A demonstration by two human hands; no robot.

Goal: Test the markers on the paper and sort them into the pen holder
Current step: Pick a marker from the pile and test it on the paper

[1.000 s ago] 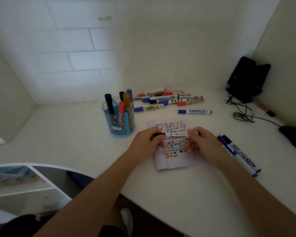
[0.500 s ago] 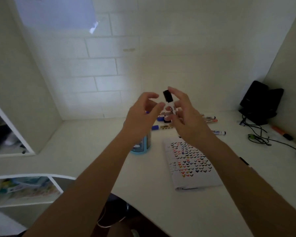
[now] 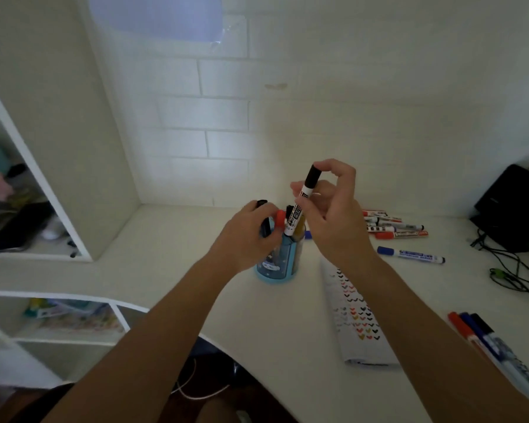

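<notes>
Right hand [image 3: 333, 227] pinches black marker [image 3: 306, 190] over marker-filled pen holder [image 3: 283, 264], which left hand [image 3: 248, 239] grips.

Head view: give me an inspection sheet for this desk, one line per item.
Surface: white desk with a curved front edge.
Job's things: blue pen holder with several markers standing in it; black-capped marker nearly upright, lower end at the holder's mouth; paper covered in small heart-shaped test marks; loose markers behind the paper; three markers at the right edge.
Clutter: black device in the right corner.
Hands: right hand pinches the black-capped marker; left hand at the holder's rim, grip unclear.
Cables: dark cables trail from the device across the desk.
Surroundings: tiled wall behind; open shelves on the left.
</notes>
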